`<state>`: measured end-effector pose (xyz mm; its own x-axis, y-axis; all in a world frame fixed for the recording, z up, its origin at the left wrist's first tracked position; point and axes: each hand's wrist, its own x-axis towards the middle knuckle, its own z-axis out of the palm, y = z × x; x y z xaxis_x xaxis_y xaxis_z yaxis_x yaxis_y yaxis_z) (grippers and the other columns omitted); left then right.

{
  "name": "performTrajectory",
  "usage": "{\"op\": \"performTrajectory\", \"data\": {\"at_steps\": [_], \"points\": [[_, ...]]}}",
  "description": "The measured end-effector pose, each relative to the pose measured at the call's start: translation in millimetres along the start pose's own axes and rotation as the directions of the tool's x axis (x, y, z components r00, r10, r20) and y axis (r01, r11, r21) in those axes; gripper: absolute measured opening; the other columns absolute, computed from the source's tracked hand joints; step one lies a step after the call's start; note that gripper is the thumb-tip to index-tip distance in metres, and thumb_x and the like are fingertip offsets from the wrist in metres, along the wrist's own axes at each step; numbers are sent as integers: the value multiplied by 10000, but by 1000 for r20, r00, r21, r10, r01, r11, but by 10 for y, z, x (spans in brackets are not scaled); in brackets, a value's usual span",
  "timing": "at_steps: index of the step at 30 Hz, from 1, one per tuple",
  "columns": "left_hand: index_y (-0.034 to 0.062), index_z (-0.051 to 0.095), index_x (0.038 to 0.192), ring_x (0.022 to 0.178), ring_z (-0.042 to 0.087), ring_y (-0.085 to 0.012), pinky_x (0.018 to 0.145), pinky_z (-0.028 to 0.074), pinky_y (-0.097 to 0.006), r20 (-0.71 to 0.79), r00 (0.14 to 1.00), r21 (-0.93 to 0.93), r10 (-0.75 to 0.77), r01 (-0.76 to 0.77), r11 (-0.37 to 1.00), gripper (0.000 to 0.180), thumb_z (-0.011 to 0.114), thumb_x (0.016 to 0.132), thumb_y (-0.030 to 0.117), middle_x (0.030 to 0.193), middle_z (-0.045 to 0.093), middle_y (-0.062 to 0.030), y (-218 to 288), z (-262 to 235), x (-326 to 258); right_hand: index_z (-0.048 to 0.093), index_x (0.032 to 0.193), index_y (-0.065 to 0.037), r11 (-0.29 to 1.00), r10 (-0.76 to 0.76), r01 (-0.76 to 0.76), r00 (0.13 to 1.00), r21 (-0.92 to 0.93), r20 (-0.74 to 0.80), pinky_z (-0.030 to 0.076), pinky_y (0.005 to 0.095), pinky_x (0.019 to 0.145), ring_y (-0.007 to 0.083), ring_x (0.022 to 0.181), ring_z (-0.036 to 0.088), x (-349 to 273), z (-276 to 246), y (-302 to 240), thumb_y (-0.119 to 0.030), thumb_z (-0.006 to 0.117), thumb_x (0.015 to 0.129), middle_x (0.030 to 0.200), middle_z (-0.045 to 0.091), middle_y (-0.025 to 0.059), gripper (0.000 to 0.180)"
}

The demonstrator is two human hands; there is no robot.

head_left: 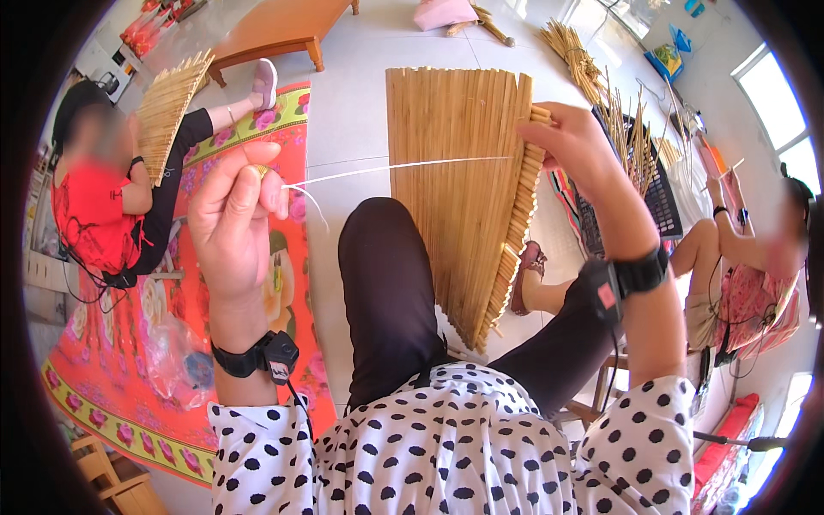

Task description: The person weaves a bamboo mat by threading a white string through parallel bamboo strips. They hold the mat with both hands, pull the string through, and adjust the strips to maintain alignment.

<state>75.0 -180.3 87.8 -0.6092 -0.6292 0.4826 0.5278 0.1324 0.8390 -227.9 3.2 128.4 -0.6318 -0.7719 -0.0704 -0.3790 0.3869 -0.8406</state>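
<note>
A mat of straight tan plant stalks [446,189], laid side by side, stands upright between my knees. Along its right side runs a thick edge of cut stalk ends. My right hand [582,150] is closed on the top right corner of that edge. A white thread [403,165] stretches taut from the mat's right part across to my left hand [233,219]. The fingers of my left hand are pinched together on the thread, and a short loose tail hangs below. A gold-coloured ring thimble [259,171] sits on one finger. Whether a needle is there, I cannot tell.
At the left a person in red [96,206] holds a similar stalk mat [172,107] on a flowered red floor cloth [296,343]. Another person [755,257] sits at the right. Beyond my right hand are a black basket [657,193] of stalks and a stalk bundle [573,60].
</note>
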Motion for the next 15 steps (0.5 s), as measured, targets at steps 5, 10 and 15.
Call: {"op": "performTrajectory", "data": {"at_steps": [5, 10, 15], "points": [[-85, 585, 1202, 703, 501, -122, 652, 437, -287, 5, 996, -24, 84, -84, 996, 284, 489, 1027, 117, 765, 519, -10, -17, -4, 104, 549, 1278, 38, 927, -149, 213, 964, 309, -219, 533, 266, 701, 105, 842, 664, -431, 459, 463, -117, 776, 787, 924, 719, 91, 563], [-96, 577, 1202, 702, 500, -124, 629, 435, -294, 37, 989, -11, 142, -142, 990, 285, 473, 1029, 106, 837, 566, -40, -21, -63, 100, 577, 982, 7, 985, -171, 164, 824, -62, -540, 524, 336, 648, 224, 684, 679, -434, 924, 539, -123, 764, 794, 801, 692, 135, 295], [-107, 543, 1231, 680, 457, -111, 603, 424, -295, 0, 973, -99, 230, -229, 968, 298, 437, 1029, 84, 907, 590, -59, 44, -168, 132, 600, 985, 10, 990, -135, 91, 852, -110, -505, 535, 338, 675, 237, 760, 721, -487, 896, 296, -103, 753, 800, 814, 707, 170, 266]]}}
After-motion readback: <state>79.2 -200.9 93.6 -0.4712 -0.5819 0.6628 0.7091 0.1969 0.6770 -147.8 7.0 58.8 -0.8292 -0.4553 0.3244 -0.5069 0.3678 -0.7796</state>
